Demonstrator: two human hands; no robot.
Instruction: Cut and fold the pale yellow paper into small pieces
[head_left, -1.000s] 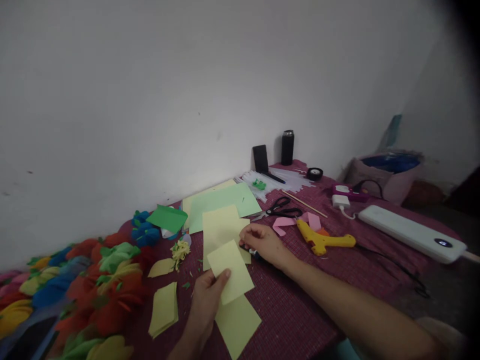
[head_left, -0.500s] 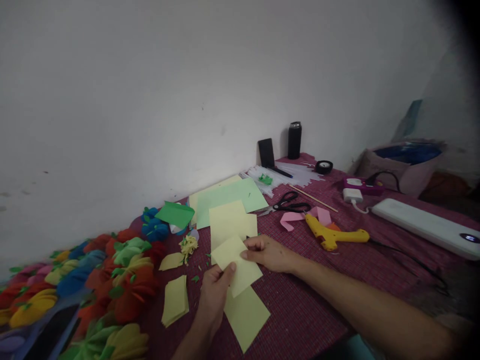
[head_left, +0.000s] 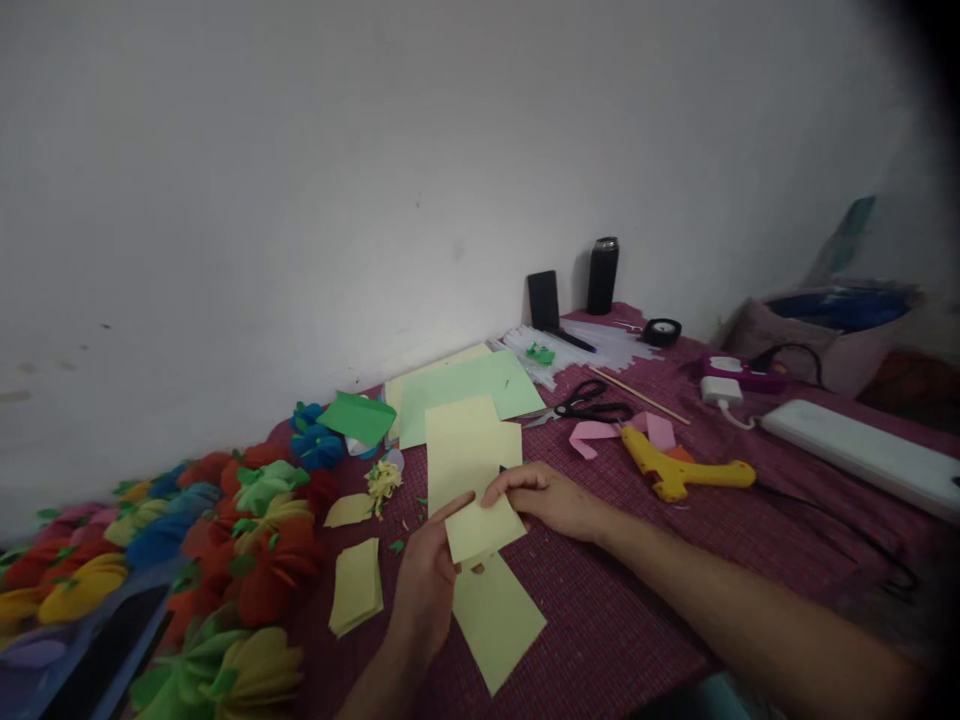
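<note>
My right hand pinches a pale-yellow, folded paper sheet between thumb and fingers; my left hand, nearly closed, grips its left edge (fingertips peeking underneath).

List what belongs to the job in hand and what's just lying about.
Likely the job:
yellow paper piece in left hand and right hand
yellow paper sheet beneath
yellow paper stack

Apparently lying about:
black cylindrical bottle
yellow plastic glue gun
thin wooden stick
</note>
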